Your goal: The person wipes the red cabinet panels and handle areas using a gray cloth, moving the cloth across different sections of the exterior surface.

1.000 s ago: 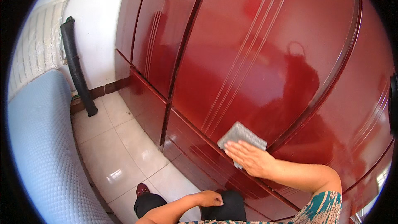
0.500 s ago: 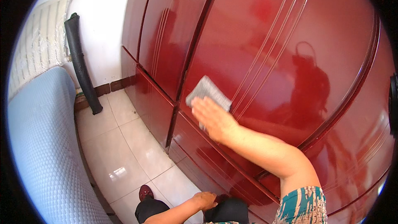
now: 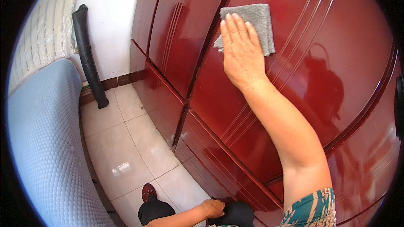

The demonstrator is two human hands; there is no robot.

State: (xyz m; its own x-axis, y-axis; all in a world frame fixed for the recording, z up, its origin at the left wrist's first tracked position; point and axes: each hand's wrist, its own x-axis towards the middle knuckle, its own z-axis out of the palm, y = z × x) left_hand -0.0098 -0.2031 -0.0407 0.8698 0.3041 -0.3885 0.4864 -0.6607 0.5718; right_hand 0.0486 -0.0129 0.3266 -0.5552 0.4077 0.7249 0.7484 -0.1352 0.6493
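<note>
My right hand point(image 3: 244, 54) holds a folded grey cloth point(image 3: 263, 21) pressed flat against a glossy dark red wardrobe door point(image 3: 303, 80). The fingers are stretched out over the cloth and point upward; the thumb does not show. Low in the view, my left hand point(image 3: 213, 208) rests by my knee in dark trousers point(image 3: 235, 215). Its fingers are loosely curled together, and nothing shows in them.
A light blue quilted mattress point(image 3: 46, 143) runs along the left. Against the white wall leans a long black roll point(image 3: 90, 59), beside a striped pale fabric point(image 3: 46, 33). Pale floor tiles point(image 3: 122, 143) lie between the mattress and the wardrobe.
My right hand has slid the cloth up the door and a little to the right, away from the lower panel's edge. The left hand has stayed near my knee.
</note>
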